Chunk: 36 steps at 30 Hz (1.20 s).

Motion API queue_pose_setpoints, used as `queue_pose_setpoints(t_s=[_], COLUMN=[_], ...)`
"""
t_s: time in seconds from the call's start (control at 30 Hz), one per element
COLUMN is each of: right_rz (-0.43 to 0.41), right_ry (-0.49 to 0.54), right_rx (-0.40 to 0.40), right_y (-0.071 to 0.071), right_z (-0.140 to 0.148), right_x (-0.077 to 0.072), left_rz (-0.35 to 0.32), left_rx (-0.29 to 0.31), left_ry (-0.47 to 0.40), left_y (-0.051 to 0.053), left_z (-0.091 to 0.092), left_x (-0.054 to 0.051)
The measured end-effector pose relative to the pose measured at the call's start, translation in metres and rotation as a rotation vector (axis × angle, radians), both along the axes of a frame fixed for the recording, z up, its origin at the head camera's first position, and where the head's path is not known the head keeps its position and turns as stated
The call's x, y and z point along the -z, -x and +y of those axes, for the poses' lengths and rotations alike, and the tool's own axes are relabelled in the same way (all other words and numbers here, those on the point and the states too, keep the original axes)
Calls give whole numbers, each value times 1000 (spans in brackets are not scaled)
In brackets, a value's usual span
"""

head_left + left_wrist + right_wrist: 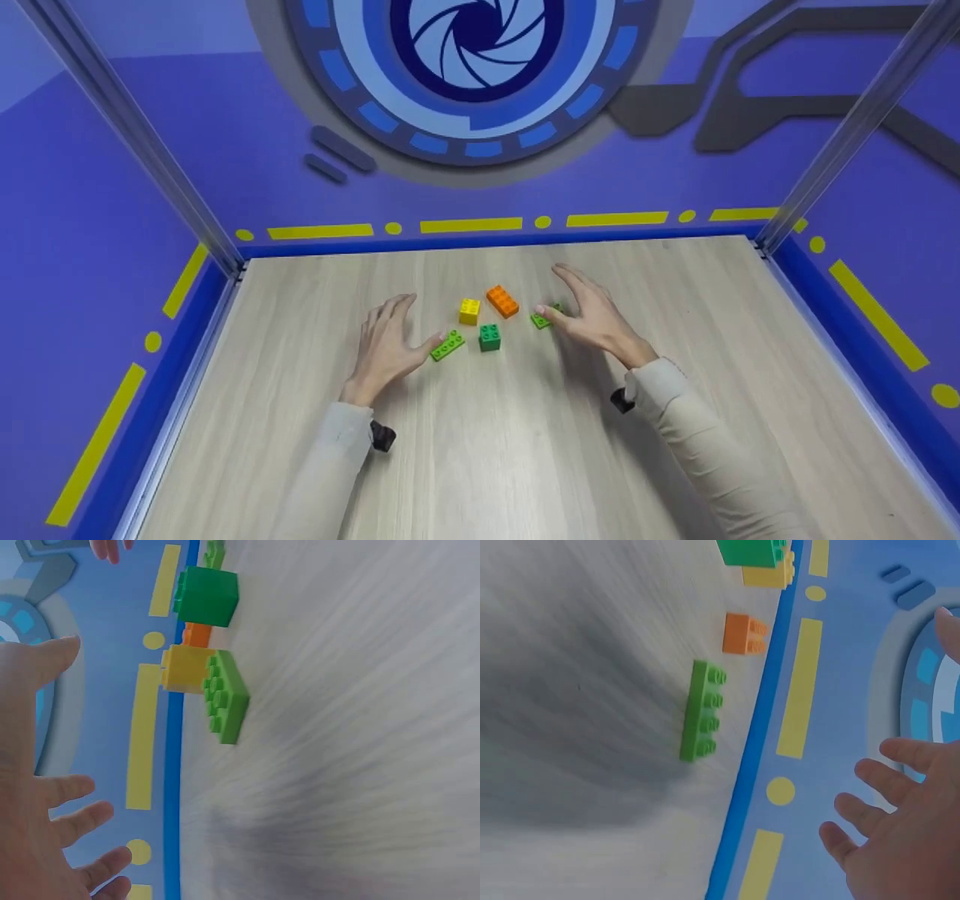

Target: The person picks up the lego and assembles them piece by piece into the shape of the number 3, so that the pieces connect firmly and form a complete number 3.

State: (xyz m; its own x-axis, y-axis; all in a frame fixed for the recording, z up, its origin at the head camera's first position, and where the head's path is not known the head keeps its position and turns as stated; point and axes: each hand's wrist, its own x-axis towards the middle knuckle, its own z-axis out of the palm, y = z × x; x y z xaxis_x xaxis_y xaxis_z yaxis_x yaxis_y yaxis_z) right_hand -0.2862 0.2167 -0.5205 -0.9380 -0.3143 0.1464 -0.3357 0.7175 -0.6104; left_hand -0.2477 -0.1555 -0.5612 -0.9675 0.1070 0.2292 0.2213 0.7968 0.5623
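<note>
Left hand (384,352) and right hand (598,316), spread wide, hover near 2 light-green 4-stud bricks (448,346).

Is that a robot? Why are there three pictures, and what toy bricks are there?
No robot, just a person's left hand and right hand. One picture looks down from a camera on the person's head. The other two come from wrist cameras, so everything looks turned sideways. On the table are a yellow brick, an orange brick, a dark green brick, one light green brick near the left hand and another light green brick near the right. Nothing is held; the fingers are spread.
</note>
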Motion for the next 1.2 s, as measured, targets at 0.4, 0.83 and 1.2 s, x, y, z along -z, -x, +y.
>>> queue_pose_setpoints(t_s=[0.4,0.83,1.2], right_rz=[-67,-163,-164], right_ry=[72,131,241], right_rx=[-17,-64,-182], right_y=[-5,-14,-10], right_z=[-21,-46,-61], right_x=[17,42,63], left_rz=[-65,-113,-127], left_rx=[7,13,-6], left_ry=[4,-51,-18], left_y=[-2,-6,-4], left_z=[11,19,26], left_x=[18,36,44])
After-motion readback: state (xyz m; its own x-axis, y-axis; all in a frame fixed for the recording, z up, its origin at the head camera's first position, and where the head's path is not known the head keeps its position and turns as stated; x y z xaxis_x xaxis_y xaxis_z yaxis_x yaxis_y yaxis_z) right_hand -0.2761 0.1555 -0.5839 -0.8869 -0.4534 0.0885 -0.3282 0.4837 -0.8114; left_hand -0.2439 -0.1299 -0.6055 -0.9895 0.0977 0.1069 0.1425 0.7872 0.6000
